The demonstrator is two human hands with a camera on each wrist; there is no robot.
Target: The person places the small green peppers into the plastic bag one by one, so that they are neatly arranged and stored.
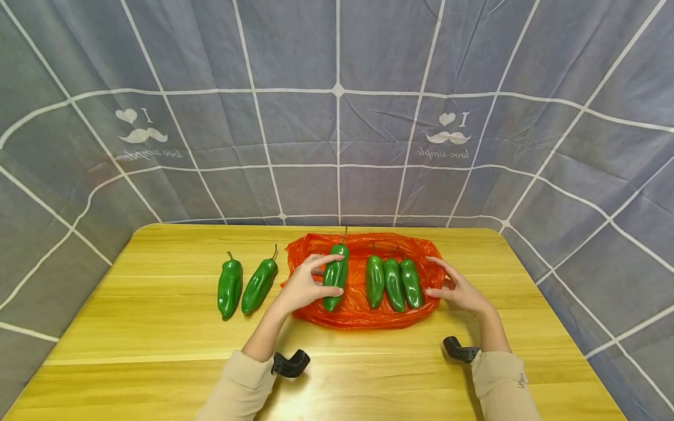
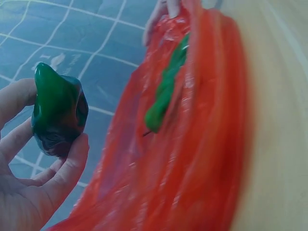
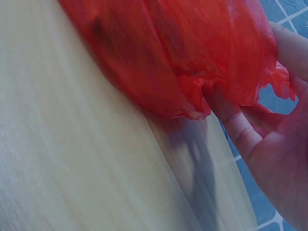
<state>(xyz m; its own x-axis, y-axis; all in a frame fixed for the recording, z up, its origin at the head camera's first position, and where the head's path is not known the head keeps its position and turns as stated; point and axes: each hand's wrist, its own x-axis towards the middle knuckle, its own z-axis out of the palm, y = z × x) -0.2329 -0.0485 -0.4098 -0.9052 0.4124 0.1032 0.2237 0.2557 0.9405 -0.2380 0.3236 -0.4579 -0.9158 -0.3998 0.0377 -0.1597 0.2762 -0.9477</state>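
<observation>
My left hand (image 1: pixel 302 290) holds a long green pepper (image 1: pixel 334 273) between thumb and fingers, over the left part of a red plastic bag (image 1: pixel 350 318). In the left wrist view this pepper (image 2: pixel 57 113) is seen end-on, raised beside the bag. The bag lies spread with its mouth open upward. Three more green peppers (image 1: pixel 394 283) lie side by side in its right half. At the bag's right end my right hand (image 1: pixel 466 295) grips the thin edge, its thumb and fingers curved around the crumpled film (image 3: pixel 192 98).
Two green peppers, one upright in view (image 1: pixel 229 289) and one slanted (image 1: pixel 260 286), lie on the wooden table (image 1: pixel 158 316) left of the bag. A grey cloth (image 1: pixel 295 128) with white lines hangs behind the table and along its sides.
</observation>
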